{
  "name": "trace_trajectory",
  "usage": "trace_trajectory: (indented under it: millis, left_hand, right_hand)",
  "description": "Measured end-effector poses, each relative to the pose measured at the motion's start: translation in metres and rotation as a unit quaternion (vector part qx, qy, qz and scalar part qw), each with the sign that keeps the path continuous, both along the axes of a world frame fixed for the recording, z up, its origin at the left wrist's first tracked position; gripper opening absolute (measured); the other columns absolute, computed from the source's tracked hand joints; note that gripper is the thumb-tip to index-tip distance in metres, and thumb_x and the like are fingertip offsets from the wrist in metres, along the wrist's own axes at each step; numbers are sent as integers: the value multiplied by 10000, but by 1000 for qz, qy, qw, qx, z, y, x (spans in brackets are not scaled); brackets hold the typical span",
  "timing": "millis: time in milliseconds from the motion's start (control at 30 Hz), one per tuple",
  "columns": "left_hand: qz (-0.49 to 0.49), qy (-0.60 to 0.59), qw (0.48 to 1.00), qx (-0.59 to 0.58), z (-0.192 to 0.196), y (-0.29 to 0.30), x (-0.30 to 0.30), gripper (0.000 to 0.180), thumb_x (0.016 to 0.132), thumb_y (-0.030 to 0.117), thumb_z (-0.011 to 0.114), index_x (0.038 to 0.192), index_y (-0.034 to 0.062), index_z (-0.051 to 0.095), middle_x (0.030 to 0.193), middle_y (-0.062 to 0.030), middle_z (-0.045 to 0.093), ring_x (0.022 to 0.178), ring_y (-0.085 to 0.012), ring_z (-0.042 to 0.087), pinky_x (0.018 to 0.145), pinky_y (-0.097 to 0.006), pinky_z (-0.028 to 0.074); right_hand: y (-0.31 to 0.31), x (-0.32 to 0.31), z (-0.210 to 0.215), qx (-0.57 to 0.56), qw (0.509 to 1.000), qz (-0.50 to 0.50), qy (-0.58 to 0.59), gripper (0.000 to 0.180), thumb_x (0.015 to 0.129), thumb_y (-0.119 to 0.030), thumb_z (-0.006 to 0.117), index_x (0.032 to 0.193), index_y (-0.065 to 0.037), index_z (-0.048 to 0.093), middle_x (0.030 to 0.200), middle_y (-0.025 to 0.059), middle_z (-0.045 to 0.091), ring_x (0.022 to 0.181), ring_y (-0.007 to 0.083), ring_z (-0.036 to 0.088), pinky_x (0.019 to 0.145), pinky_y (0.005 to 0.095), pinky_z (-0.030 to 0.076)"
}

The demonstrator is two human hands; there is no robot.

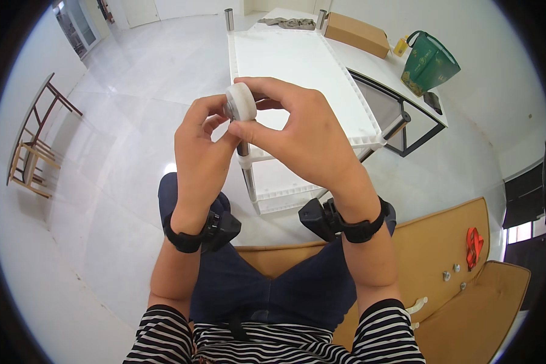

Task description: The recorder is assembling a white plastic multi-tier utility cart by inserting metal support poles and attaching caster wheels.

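A white caster wheel [243, 102] sits between my two hands, above the near left corner of an off-white cart [285, 79] with shelves and metal posts. My right hand [312, 130] is closed on the wheel, index finger on top and thumb below. From the other side, my left hand [197, 148] pinches the caster around its metal part, which the fingers largely hide. Just under the wheel rises a shiny metal post [243, 148]; I cannot tell whether the caster touches it.
Behind the cart, a table [370, 65] bears a cardboard box [357, 35], a yellow bottle [401, 46] and a green bag [429, 64]. On the tan sofa [431, 242] lie a red strap [474, 247], several small metal pieces and a white handle [417, 305]. A wooden chair [33, 158] stands left.
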State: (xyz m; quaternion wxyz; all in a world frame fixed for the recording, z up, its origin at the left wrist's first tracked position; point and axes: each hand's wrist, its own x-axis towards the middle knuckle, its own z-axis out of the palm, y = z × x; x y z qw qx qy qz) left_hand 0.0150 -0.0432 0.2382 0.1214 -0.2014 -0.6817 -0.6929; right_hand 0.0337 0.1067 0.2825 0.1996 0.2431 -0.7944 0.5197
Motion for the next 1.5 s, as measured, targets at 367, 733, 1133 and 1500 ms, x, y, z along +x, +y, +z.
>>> trace_trajectory:
  millis: [367,733,1133,1500]
  left_hand:
    - [43,47,998,-25,-2,1,1,467,776,-64,594,1223,15,481,967,-100,631,926,-152,580,866,-307,458]
    - [-34,-17,997,71,-6,3,2,443,842,-51,559,1270,12,461,1080,-124,591,991,-160,571,887,-288,467]
    - [38,51,997,47,-10,13,5,492,840,-49,551,1309,34,427,951,-109,619,941,-153,578,853,-297,468]
    - [-6,-5,995,104,-8,16,7,527,827,-33,591,1306,17,375,1057,-134,550,989,-156,555,836,-286,488]
  right_hand:
    - [0,3,2,45,999,-18,-1,469,731,-178,690,1164,-36,578,958,175,665,927,265,648,830,327,495]
    - [3,2,7,45,999,-12,-1,445,735,-185,633,1142,-12,583,919,188,651,812,282,636,748,322,493]
    - [-2,-1,4,57,998,-19,12,425,735,-186,609,1119,-6,587,867,193,644,767,289,630,724,322,487]
    - [-2,1,6,55,998,-21,27,423,738,-186,591,1108,20,578,788,209,628,699,311,614,648,342,487]
